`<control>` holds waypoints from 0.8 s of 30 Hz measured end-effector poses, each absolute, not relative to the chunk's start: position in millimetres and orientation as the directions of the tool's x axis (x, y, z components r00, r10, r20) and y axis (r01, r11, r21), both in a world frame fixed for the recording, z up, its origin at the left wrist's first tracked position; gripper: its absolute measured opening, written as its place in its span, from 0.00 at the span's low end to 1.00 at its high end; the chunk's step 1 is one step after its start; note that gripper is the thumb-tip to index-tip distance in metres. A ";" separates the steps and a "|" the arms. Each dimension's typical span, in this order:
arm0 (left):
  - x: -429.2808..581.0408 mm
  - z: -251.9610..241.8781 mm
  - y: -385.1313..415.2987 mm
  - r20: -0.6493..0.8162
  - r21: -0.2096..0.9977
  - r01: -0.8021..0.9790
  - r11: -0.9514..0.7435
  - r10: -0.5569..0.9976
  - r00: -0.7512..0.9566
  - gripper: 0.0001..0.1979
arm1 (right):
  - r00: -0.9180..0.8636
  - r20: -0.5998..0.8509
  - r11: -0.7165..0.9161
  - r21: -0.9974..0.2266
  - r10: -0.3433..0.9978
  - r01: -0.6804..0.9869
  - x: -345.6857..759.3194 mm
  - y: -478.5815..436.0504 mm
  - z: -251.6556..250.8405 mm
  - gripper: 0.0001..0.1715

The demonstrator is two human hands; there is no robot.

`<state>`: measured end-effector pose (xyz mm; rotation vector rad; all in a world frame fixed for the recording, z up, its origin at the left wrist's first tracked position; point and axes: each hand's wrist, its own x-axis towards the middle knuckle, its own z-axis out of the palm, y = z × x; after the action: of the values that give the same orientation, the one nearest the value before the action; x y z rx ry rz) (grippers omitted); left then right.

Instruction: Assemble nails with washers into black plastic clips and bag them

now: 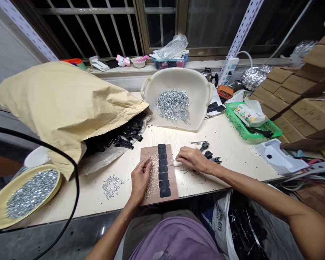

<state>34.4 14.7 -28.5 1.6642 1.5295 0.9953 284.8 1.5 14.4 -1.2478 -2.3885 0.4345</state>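
Observation:
A brown board (174, 180) lies on the worktable, with a column of several flat black pieces (163, 168) down its length and pale specks scattered over it. My left hand (141, 177) rests at the board's left side, thumb and fingertips pressed together; whatever they pinch is too small to make out. Just beyond the board's right edge, my right hand (192, 159) has its fingers closed low over the tabletop, and what is in them cannot be made out. Black plastic parts (209, 154) and a few thin metal pins (199, 143) lie beside that hand.
A white basin (200, 112) holding metal pins (173, 103) stands behind the board. Left are a paper sack (70, 104) of black parts, loose silvery bits (111, 186), a yellow bowl (58, 182) and a black cable (76, 177). A green basket (274, 130) and boxes (306, 115) stand right.

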 end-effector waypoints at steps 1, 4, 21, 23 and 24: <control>34.4 -27.8 14.4 0.102 0.861 0.498 -0.103 0.994 0.030 0.20 | -0.472 0.210 0.512 -0.471 0.856 0.718 291.1 4.5 18.0 0.12; 34.3 -25.6 13.2 0.117 0.856 0.503 -0.121 0.992 0.040 0.20 | -0.388 0.195 0.430 -0.525 0.901 0.735 304.7 8.7 26.8 0.12; 35.9 -24.9 11.0 0.195 0.812 0.549 -0.199 0.979 0.067 0.20 | -0.321 -0.203 0.358 0.186 0.925 0.915 318.4 -29.3 16.1 0.11; 35.8 -24.0 10.3 0.206 0.809 0.547 -0.214 0.976 0.076 0.19 | -0.324 -0.187 0.357 0.181 0.928 0.916 318.8 -25.5 15.0 0.10; 35.7 -23.7 10.1 0.210 0.807 0.548 -0.219 0.974 0.081 0.19 | -0.327 -0.183 0.358 0.179 0.927 0.916 319.2 -24.1 15.0 0.09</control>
<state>35.7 10.1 -23.7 1.8259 1.5016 1.0275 319.2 -24.1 15.0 -1.9382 -2.7885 -0.0731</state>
